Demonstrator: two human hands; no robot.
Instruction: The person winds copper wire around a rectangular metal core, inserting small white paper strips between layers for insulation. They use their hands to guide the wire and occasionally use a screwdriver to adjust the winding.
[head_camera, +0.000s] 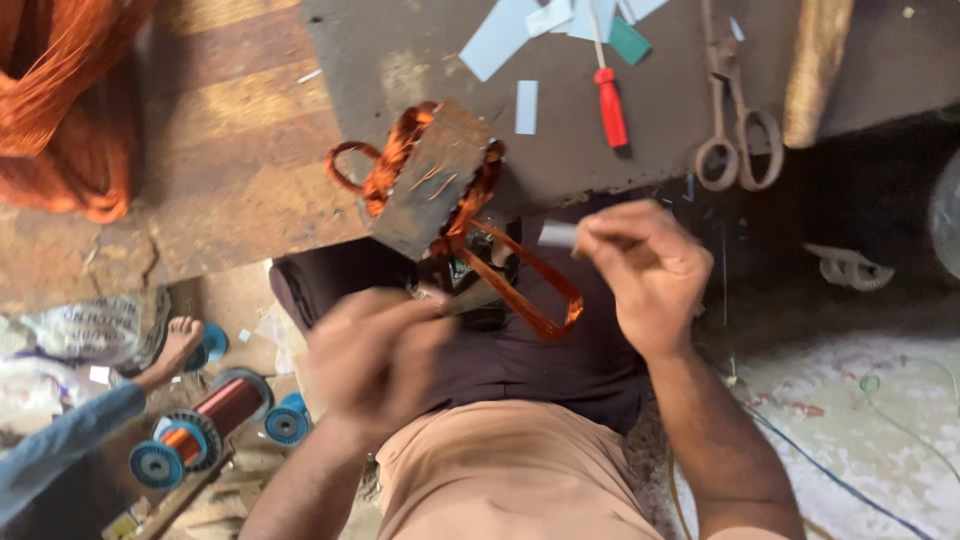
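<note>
A rusty motor stator (432, 178) wound with copper wire rests against the edge of a dark workbench (660, 110), above my lap. A copper wire loop (535, 290) hangs from it. My left hand (378, 355) is blurred below the stator, its fingers closed around a small metal tool near the loop. My right hand (645, 268) pinches a small white strip of paper (557, 235) to the right of the stator.
On the bench lie a red-handled screwdriver (609, 100), scissors (737, 120) and white paper strips (500, 35). Orange copper coils (60, 100) hang at the upper left. Blue-ended wire spools (205, 420) sit on the floor beside another person's foot (175, 345) and sleeve (55, 445).
</note>
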